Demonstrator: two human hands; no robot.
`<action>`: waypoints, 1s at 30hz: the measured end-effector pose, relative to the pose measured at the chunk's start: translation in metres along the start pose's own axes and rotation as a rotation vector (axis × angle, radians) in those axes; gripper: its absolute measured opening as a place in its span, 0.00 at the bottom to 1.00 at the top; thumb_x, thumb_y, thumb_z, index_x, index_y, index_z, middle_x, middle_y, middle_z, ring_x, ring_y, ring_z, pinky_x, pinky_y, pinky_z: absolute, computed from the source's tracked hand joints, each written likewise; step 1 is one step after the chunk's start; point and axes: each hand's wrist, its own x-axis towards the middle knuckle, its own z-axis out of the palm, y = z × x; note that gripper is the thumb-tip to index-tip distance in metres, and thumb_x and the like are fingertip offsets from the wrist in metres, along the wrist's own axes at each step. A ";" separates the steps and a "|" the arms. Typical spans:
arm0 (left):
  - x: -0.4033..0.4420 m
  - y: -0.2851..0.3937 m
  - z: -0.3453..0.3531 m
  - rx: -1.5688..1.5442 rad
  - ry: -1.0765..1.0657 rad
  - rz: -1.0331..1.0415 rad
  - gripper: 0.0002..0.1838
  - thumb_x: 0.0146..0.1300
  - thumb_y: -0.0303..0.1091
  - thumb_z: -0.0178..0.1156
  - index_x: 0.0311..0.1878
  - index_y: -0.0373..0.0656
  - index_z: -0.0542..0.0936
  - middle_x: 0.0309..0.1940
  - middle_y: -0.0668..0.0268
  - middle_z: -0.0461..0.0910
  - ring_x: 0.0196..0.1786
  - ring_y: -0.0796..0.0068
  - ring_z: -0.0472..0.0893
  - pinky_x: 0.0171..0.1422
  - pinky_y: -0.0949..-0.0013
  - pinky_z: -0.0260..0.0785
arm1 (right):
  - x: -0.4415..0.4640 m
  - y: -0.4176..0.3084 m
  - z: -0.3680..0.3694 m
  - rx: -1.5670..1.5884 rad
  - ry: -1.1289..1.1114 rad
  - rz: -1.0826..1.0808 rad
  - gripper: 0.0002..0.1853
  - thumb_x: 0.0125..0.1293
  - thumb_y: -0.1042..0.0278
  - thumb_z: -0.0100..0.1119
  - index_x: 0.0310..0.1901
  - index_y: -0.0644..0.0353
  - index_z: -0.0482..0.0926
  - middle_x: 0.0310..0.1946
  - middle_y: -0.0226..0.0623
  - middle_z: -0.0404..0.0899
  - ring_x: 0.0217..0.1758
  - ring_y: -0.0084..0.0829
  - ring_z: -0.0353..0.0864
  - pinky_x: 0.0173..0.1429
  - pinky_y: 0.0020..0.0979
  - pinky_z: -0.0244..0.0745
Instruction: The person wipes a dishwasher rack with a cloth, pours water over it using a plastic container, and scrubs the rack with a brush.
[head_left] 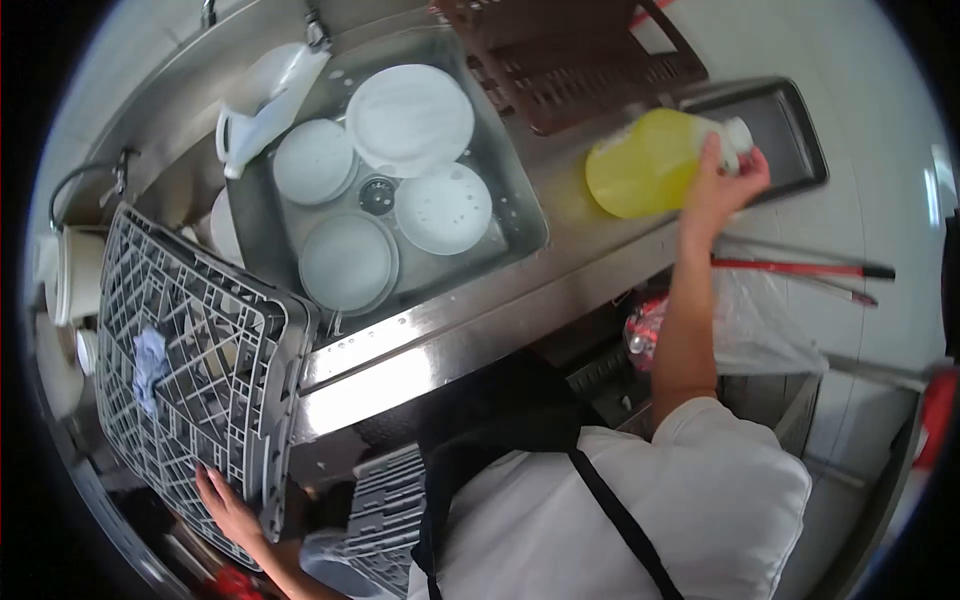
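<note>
plastic jug (645,165) at two o'clock, rounded and yellow-bellied, right hand (730,172) gripping its neck, and down at eight o'clock the left hand (228,512) lies open against the grey lattice rack (185,385).

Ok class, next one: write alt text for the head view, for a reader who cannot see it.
A person's right hand grips the neck of a jug of yellow liquid beside a steel sink holding white dishes; the left hand touches a grey rack with a pale blue cloth on it.
</note>
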 end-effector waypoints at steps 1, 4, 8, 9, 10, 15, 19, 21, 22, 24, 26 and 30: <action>0.003 -0.005 0.002 0.012 -0.004 0.022 0.36 0.80 0.58 0.45 0.75 0.35 0.68 0.73 0.47 0.69 0.75 0.52 0.69 0.79 0.59 0.57 | -0.004 0.010 0.001 0.005 0.022 0.017 0.36 0.64 0.56 0.76 0.61 0.69 0.64 0.56 0.48 0.67 0.59 0.38 0.67 0.68 0.39 0.65; 0.009 -0.008 -0.001 -0.015 -0.100 0.007 0.39 0.80 0.61 0.43 0.76 0.35 0.67 0.75 0.46 0.67 0.77 0.47 0.66 0.81 0.57 0.55 | 0.006 0.049 -0.009 -0.051 -0.022 0.300 0.31 0.68 0.44 0.69 0.48 0.72 0.79 0.42 0.51 0.82 0.45 0.42 0.80 0.56 0.40 0.74; 0.001 0.006 -0.010 0.072 -0.148 0.126 0.41 0.78 0.65 0.42 0.79 0.40 0.62 0.72 0.40 0.67 0.74 0.40 0.66 0.78 0.51 0.57 | -0.008 0.010 -0.012 -0.175 -0.011 0.153 0.33 0.70 0.38 0.61 0.32 0.70 0.84 0.25 0.50 0.84 0.28 0.40 0.81 0.40 0.46 0.74; -0.001 0.008 -0.011 0.079 -0.148 0.143 0.44 0.76 0.69 0.42 0.80 0.41 0.61 0.72 0.38 0.66 0.74 0.39 0.66 0.77 0.50 0.58 | -0.009 0.025 -0.015 -0.200 -0.081 0.117 0.34 0.69 0.35 0.62 0.31 0.69 0.83 0.23 0.50 0.82 0.27 0.41 0.80 0.37 0.45 0.73; -0.001 0.013 -0.009 0.079 -0.135 0.152 0.45 0.76 0.70 0.42 0.80 0.40 0.60 0.72 0.38 0.66 0.74 0.39 0.66 0.78 0.50 0.58 | -0.009 0.012 -0.029 -0.203 -0.048 0.065 0.32 0.69 0.37 0.63 0.33 0.68 0.84 0.26 0.52 0.83 0.30 0.44 0.82 0.40 0.45 0.74; 0.006 0.002 -0.009 0.101 -0.164 0.204 0.49 0.72 0.74 0.42 0.80 0.40 0.60 0.73 0.37 0.64 0.75 0.39 0.65 0.78 0.50 0.57 | -0.014 -0.072 -0.160 -0.228 0.038 0.038 0.27 0.69 0.44 0.64 0.35 0.68 0.84 0.28 0.60 0.81 0.32 0.54 0.83 0.41 0.49 0.74; 0.006 0.004 -0.007 0.064 -0.180 0.190 0.50 0.72 0.75 0.41 0.80 0.39 0.59 0.75 0.39 0.63 0.76 0.41 0.65 0.79 0.51 0.56 | -0.041 -0.124 -0.248 -0.029 -0.079 0.394 0.25 0.69 0.44 0.65 0.34 0.65 0.86 0.29 0.47 0.87 0.30 0.45 0.84 0.38 0.42 0.76; 0.000 0.013 -0.011 0.087 -0.187 0.162 0.51 0.72 0.75 0.41 0.81 0.39 0.58 0.76 0.40 0.63 0.76 0.43 0.65 0.80 0.53 0.55 | -0.065 -0.122 -0.280 -0.304 -0.093 0.549 0.23 0.64 0.45 0.69 0.35 0.62 0.87 0.32 0.43 0.89 0.32 0.44 0.85 0.40 0.42 0.78; 0.003 0.012 -0.010 0.084 -0.187 0.175 0.51 0.72 0.75 0.41 0.81 0.39 0.58 0.76 0.41 0.63 0.77 0.43 0.64 0.80 0.54 0.55 | -0.086 -0.094 -0.293 -0.481 -0.134 0.484 0.27 0.66 0.41 0.66 0.33 0.64 0.86 0.27 0.46 0.85 0.28 0.44 0.82 0.38 0.43 0.75; 0.018 -0.004 -0.007 0.080 -0.180 0.213 0.51 0.71 0.75 0.41 0.81 0.41 0.58 0.76 0.42 0.63 0.77 0.45 0.64 0.80 0.54 0.55 | -0.147 -0.050 -0.302 -0.528 -0.113 0.306 0.29 0.68 0.38 0.64 0.34 0.63 0.87 0.23 0.48 0.82 0.27 0.47 0.81 0.36 0.43 0.75; 0.046 -0.043 -0.003 0.158 -0.192 0.410 0.48 0.73 0.72 0.43 0.82 0.43 0.59 0.79 0.47 0.61 0.78 0.48 0.64 0.81 0.56 0.54 | -0.211 -0.010 -0.308 -0.555 -0.147 0.190 0.22 0.70 0.45 0.61 0.38 0.60 0.85 0.34 0.52 0.84 0.37 0.54 0.85 0.40 0.50 0.75; 0.112 -0.097 -0.007 0.351 -0.199 0.493 0.37 0.79 0.62 0.33 0.84 0.52 0.54 0.85 0.54 0.44 0.84 0.52 0.54 0.85 0.52 0.49 | -0.334 0.091 -0.325 -0.614 -0.175 0.725 0.23 0.73 0.48 0.60 0.37 0.66 0.81 0.34 0.60 0.81 0.42 0.63 0.81 0.43 0.54 0.75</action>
